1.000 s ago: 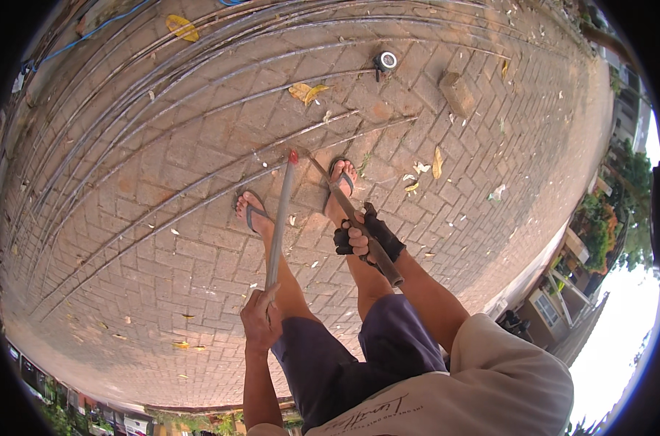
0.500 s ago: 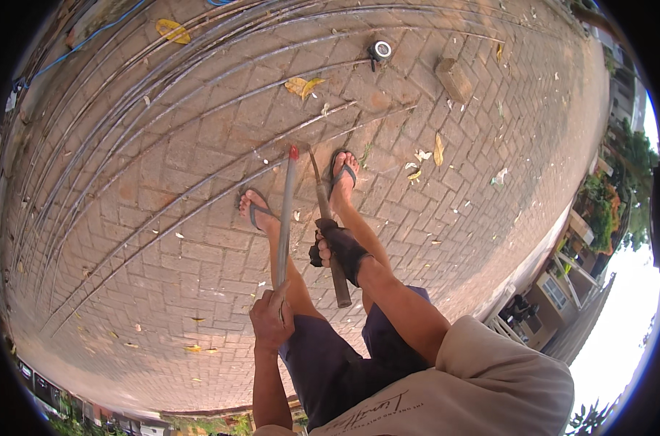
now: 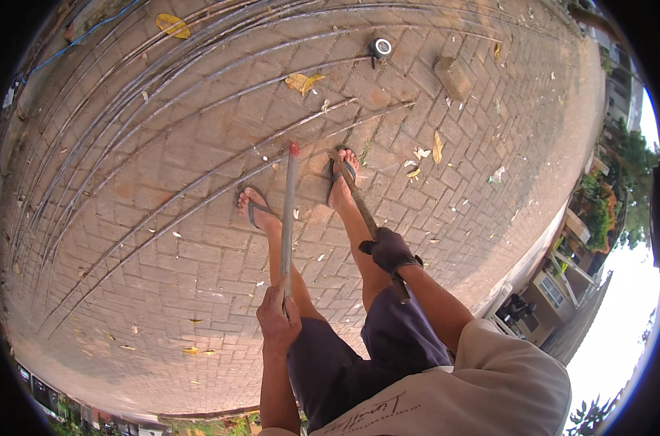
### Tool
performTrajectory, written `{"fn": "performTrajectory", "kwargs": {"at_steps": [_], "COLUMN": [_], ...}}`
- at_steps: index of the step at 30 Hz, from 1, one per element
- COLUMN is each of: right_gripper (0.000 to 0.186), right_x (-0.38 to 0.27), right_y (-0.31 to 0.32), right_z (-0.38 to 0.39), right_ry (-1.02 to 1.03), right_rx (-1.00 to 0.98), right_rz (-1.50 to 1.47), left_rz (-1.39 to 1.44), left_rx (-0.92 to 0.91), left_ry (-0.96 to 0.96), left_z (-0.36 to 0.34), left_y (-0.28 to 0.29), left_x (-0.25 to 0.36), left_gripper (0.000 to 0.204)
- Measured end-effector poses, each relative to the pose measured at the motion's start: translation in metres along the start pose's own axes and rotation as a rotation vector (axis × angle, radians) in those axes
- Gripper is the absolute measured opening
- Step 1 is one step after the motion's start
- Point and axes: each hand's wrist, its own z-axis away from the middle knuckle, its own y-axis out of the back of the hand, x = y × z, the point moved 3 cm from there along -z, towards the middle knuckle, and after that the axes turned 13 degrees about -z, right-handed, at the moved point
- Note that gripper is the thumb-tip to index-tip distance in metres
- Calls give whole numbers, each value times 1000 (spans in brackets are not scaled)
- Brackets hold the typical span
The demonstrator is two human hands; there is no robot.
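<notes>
My bare left hand (image 3: 279, 320) is closed round the lower end of a long straight grey metal bar (image 3: 289, 211), which points away from me and ends in a red tip. My right hand (image 3: 390, 251), in a dark fingerless glove, grips a long brownish rod-like tool (image 3: 359, 195). Its far end overlaps my right sandal (image 3: 333, 173) in this view, and its butt sticks out behind my wrist. The tool's exact kind is unclear. A gap separates the bar from the tool.
Several long thin metal rods (image 3: 199, 187) lie in curves across the brick paving at left and ahead. A round tape measure (image 3: 380, 49) lies near one rod's end, with a brick-like block (image 3: 453, 78) to its right. Yellow leaves (image 3: 304, 83) are scattered about.
My right hand has moved right with the tool and turned over, so the back of the glove shows. The tool's far end has swung away from the bar's red tip. The bar has barely moved.
</notes>
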Motion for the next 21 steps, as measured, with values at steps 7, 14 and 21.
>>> {"fn": "performTrajectory", "kwargs": {"at_steps": [7,14,21], "right_gripper": [48,50,51], "right_x": [16,19,3], "right_y": [15,37,79], "right_z": [13,5,-34], "right_ry": [45,204,508], "right_rx": [30,132,218], "right_rz": [197,331,616], "left_rz": [69,96,121], "left_rx": [-48,54,37], "left_ry": [80,33,44], "left_z": [-5,-7,-5], "left_y": [6,2,0], "left_x": [5,5,-4], "left_gripper": [45,46,44]}}
